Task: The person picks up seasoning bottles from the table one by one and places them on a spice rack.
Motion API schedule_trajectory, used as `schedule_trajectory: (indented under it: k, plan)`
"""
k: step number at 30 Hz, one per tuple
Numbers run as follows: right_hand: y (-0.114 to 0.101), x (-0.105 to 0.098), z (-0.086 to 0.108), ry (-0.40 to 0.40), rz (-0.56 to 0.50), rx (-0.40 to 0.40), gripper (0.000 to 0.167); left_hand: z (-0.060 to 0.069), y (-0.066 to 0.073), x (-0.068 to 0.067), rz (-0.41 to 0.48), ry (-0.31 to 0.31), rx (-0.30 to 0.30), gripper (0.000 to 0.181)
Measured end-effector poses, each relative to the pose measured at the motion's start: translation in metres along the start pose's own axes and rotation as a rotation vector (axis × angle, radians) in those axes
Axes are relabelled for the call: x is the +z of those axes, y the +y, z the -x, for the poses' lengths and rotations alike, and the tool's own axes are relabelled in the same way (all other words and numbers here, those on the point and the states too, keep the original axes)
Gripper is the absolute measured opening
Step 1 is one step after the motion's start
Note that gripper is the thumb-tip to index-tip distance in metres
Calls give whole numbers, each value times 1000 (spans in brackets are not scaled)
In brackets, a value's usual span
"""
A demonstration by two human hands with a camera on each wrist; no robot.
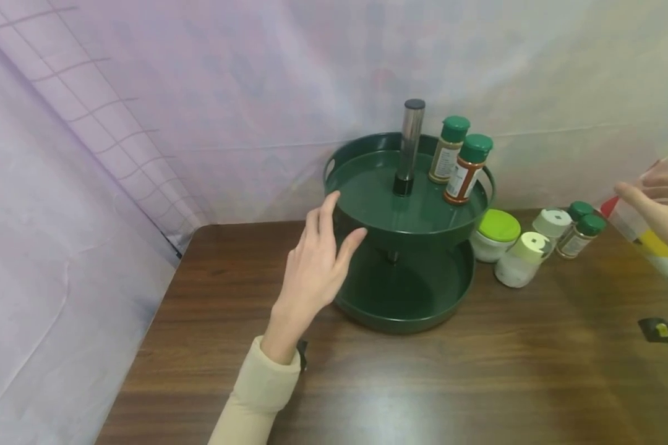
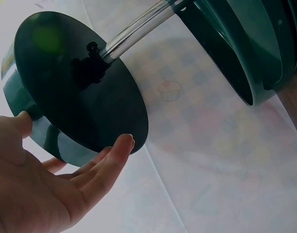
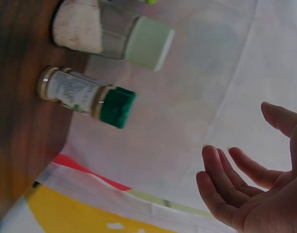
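Note:
A dark green two-tier round stand (image 1: 395,219) stands on the wooden table. My left hand (image 1: 312,266) is at the left side of its upper tray, thumb and fingers spread; in the left wrist view the hand (image 2: 66,179) touches the tray wall (image 2: 22,99). Two green-capped spice bottles, one with red contents (image 1: 463,176) and one paler (image 1: 446,154), stand on the upper tray's right side. The lower tray (image 1: 401,290) holds nothing visible. My right hand (image 1: 665,207), at the far right, holds nothing; its fingers (image 3: 214,179) are loosely bent beyond a green-capped bottle (image 3: 73,91).
Right of the stand are a jar with a lime lid (image 1: 498,227), two pale-lidded shakers (image 1: 520,262) and two green-capped bottles (image 1: 576,238). A black object (image 1: 662,329) lies at the right. Pale curtains (image 1: 228,93) hang behind the table (image 1: 222,296).

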State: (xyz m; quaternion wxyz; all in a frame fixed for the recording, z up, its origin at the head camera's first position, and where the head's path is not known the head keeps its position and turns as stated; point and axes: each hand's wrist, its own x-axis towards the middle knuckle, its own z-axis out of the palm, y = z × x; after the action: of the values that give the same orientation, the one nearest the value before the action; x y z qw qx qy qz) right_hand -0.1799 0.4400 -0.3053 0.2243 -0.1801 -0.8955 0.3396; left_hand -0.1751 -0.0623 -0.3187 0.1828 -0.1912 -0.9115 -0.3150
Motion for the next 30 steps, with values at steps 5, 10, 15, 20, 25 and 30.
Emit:
schedule_trajectory:
  k: [5,10,15,20,25,30]
  plan:
    - [7,8,-1,-89,54,-21,75,0,-2,-1,-4,2,-7,73]
    - [24,11,-4,-169,65,-58,78,0,-2,-1,-6,3,-3,74]
    - [37,17,-9,-204,152,-44,80,0,-2,0,-8,4,2,73]
    - [45,25,-11,-222,209,-42,83,0,-2,0,-4,1,1,73]
    - [51,32,-12,-233,210,-38,85,0,-2,0,-1,-1,2,74]
    - [55,38,-12,-234,227,-26,83,-1,-1,1,-1,3,8,75]
